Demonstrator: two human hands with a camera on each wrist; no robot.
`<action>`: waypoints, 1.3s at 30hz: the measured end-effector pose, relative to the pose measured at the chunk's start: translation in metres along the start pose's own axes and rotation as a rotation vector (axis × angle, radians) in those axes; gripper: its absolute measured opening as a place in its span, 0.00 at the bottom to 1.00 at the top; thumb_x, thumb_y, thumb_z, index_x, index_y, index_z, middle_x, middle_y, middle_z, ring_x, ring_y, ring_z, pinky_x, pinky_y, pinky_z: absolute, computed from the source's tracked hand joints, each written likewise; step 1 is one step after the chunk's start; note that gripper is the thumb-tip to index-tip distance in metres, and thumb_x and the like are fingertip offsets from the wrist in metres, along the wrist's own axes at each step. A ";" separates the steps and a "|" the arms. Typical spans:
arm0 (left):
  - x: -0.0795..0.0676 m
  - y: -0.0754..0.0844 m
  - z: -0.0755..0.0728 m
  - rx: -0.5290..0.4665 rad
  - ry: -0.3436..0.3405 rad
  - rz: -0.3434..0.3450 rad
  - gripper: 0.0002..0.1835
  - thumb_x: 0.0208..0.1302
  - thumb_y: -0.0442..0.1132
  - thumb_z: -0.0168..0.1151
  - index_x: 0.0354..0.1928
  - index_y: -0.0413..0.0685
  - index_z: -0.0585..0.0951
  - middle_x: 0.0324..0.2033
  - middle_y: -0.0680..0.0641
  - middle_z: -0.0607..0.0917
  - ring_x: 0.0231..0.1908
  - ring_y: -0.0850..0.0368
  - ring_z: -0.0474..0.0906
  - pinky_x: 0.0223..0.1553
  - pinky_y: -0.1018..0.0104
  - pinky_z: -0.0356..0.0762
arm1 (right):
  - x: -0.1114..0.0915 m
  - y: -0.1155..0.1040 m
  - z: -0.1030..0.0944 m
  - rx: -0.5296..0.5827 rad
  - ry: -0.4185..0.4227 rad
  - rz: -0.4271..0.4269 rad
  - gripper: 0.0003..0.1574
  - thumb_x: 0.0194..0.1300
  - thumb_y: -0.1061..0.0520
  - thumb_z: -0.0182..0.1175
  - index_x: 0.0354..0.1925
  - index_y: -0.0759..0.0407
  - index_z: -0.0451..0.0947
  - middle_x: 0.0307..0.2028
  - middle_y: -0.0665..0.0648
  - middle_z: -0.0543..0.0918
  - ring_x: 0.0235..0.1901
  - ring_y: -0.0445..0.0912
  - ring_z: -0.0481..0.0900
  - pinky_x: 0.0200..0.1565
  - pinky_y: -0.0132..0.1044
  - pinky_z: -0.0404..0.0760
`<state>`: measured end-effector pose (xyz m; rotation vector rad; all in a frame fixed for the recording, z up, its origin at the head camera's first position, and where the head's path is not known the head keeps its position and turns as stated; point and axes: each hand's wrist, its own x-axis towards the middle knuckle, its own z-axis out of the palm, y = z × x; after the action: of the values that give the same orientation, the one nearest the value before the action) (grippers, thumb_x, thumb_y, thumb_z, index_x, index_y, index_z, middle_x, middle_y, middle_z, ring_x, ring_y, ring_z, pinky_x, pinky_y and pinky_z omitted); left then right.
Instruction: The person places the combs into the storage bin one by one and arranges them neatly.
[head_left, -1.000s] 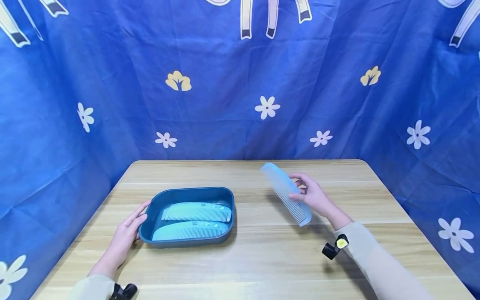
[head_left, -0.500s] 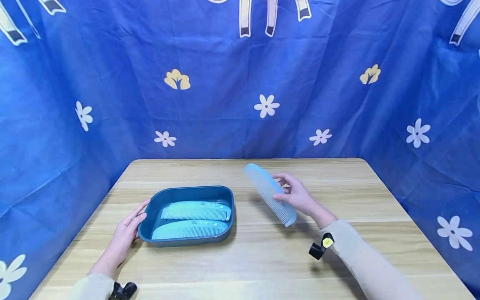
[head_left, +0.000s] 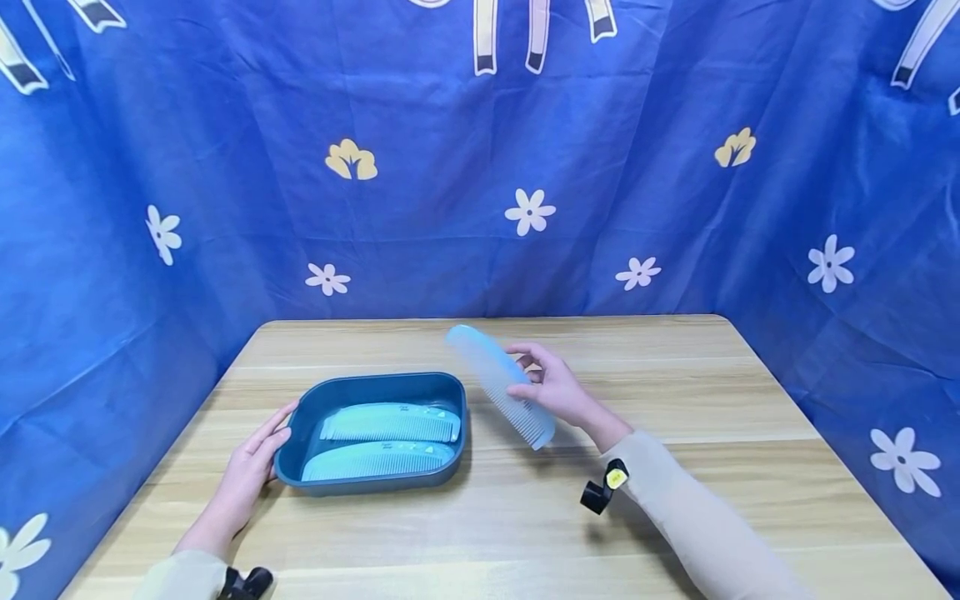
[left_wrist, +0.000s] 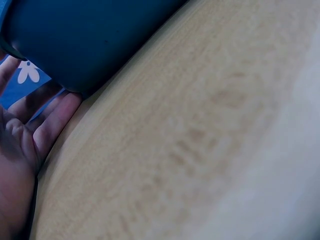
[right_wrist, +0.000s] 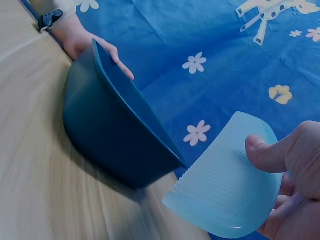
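Note:
A dark blue plastic basin stands on the table. Two light blue combs lie inside it, a rear comb and a front comb, both lengthwise. My left hand touches the basin's left end with its fingers extended along the outer wall; in the left wrist view some fingers reach its lower edge. To the right of the basin, my right hand holds a third light blue comb above the table, tilted. Thumb and fingers pinch its back edge, as the right wrist view shows, with the teeth facing the basin.
The wooden table has its far edge against a blue cloth printed with flowers, which also hangs at both sides. A black wrist device is strapped over each sleeve.
My right hand has moved left with its comb, coming close to the basin's right end. The left hand, basin and two combs inside stay put.

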<state>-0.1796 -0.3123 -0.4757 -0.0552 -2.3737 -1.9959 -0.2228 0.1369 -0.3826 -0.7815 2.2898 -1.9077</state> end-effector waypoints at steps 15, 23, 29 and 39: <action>0.001 0.001 0.001 -0.012 -0.008 0.018 0.26 0.71 0.47 0.49 0.69 0.58 0.62 0.49 0.69 0.74 0.38 0.70 0.79 0.34 0.74 0.77 | 0.020 -0.028 0.044 -0.021 -0.062 -0.006 0.33 0.56 0.71 0.62 0.60 0.67 0.65 0.41 0.69 0.73 0.29 0.46 0.76 0.32 0.35 0.78; 0.000 0.000 0.000 0.002 -0.010 0.005 0.26 0.70 0.47 0.49 0.69 0.61 0.62 0.47 0.69 0.75 0.35 0.70 0.78 0.33 0.74 0.76 | 0.036 -0.038 0.069 -0.005 -0.052 -0.019 0.33 0.56 0.71 0.62 0.60 0.67 0.66 0.41 0.68 0.73 0.28 0.46 0.74 0.33 0.31 0.76; 0.002 0.001 0.001 0.023 -0.009 0.002 0.26 0.70 0.47 0.49 0.69 0.61 0.62 0.45 0.67 0.77 0.32 0.69 0.78 0.32 0.74 0.76 | 0.043 -0.034 0.084 -0.016 -0.053 -0.067 0.32 0.55 0.73 0.62 0.59 0.70 0.66 0.38 0.67 0.73 0.27 0.46 0.72 0.31 0.29 0.74; 0.001 0.003 0.001 0.011 -0.016 -0.008 0.26 0.70 0.48 0.49 0.69 0.61 0.61 0.49 0.70 0.73 0.37 0.70 0.78 0.34 0.74 0.76 | 0.065 0.007 0.107 -0.059 -0.108 -0.077 0.33 0.56 0.68 0.64 0.59 0.55 0.68 0.38 0.56 0.71 0.24 0.42 0.69 0.24 0.31 0.74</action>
<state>-0.1802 -0.3111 -0.4732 -0.0618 -2.3981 -1.9933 -0.2435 0.0135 -0.3963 -0.9688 2.2923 -1.7869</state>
